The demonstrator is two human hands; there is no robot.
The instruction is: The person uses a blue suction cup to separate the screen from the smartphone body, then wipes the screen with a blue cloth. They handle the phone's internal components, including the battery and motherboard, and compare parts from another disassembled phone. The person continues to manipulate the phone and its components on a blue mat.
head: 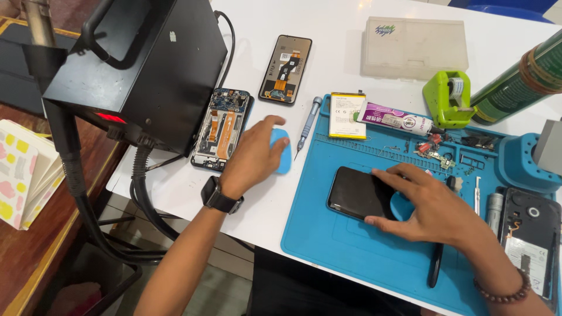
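Head view: near the white worktop's left edge the left hand (256, 153) closes its fingers on a light-blue plastic pick (283, 150), while the right hand (432, 206), fingers spread wide, pins a dark phone (358, 193) on the blue mat (328, 240), so prying looks next, needing steady pressure.

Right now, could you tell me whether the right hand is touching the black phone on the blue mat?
Touching. The head view shows the right hand with its fingers pressed on the black phone.

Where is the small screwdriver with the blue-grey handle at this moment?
In the head view, the screwdriver lies on the white table, just left of the blue mat, between the left hand and the battery.
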